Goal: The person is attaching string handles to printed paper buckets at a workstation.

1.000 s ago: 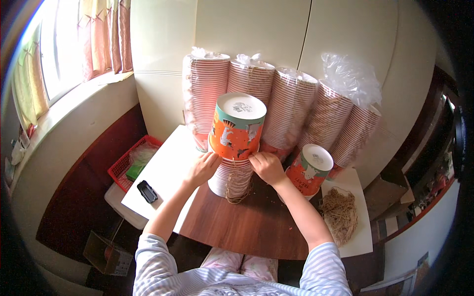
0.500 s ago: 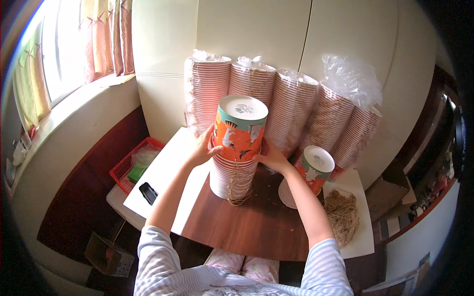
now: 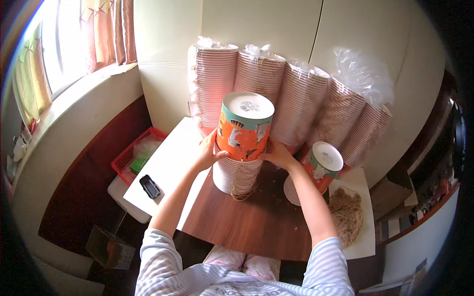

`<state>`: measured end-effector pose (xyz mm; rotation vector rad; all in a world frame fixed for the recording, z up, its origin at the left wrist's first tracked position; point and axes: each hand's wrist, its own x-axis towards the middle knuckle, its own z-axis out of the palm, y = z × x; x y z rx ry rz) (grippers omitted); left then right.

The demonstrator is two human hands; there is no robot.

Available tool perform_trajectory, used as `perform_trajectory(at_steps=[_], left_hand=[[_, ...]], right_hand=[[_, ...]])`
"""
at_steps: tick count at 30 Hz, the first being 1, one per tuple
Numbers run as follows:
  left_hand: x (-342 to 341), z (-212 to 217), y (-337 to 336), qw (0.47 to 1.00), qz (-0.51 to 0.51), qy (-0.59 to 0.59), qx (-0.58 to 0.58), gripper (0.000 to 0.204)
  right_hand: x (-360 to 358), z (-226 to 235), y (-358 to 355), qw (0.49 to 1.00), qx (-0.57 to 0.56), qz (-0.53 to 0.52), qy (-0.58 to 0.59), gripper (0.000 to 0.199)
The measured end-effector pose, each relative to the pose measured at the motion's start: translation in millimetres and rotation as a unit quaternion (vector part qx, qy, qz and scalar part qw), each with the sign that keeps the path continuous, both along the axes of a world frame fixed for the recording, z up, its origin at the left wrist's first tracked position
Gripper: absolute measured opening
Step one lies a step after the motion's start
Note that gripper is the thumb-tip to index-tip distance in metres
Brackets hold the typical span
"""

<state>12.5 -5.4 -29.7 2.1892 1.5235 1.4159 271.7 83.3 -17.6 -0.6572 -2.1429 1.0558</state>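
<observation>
Both of my hands press on the sides of an upside-down paper bucket [image 3: 243, 138], orange with a green band, animal pictures and a white base on top. My left hand [image 3: 209, 154] grips its left side, with the fingers partly hidden behind it. From the right, my right hand [image 3: 278, 154] holds the lower wall, thumb in front. Below the printed wall, several nested white rims [image 3: 224, 176] form a stack standing on the brown board. Loops of tan twine [image 3: 242, 187] hang down the front of this stack.
Tall bagged stacks of paper buckets [image 3: 213, 81] line the back. A shorter stack with an orange bucket [image 3: 320, 170] stands beside my right forearm, near a bundle of tan twine [image 3: 345, 217]. A black tray [image 3: 149, 187] lies at left, near a red basket [image 3: 123, 163].
The view has shifted slightly, so the back stacks appear higher and farther right. My hands stay on the sides of the orange bucket.
</observation>
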Motion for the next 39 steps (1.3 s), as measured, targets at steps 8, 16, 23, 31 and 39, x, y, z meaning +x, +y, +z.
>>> perform_trajectory(at_steps=[8,16,23,31,39], left_hand=[[-3.6,-14.7,8.3,0.999,-0.019,-0.028,0.01,0.092],[-3.3,-12.6,1.8,0.999,-0.027,-0.03,-0.017,0.085],[25.8,-50.5,-76.5,0.993,0.093,-0.046,-0.054,0.069],[71.8,-113.1,-197.6,0.995,0.041,-0.039,-0.084,0.032],[99.2,-116.3,-208.2,0.992,0.015,-0.071,-0.104,0.017]], right_hand=[[-0.2,-2.2,-4.6,1.0,0.022,-0.012,0.002,0.093],[1.8,22.2,-32.5,0.991,0.107,-0.051,-0.068,0.085],[79.1,63.5,-88.8,0.845,0.382,-0.296,-0.228,0.062],[175.1,42.7,-114.2,0.813,0.316,-0.377,-0.312,0.029],[172.6,50.2,-101.4,0.831,0.297,-0.415,-0.221,0.009]])
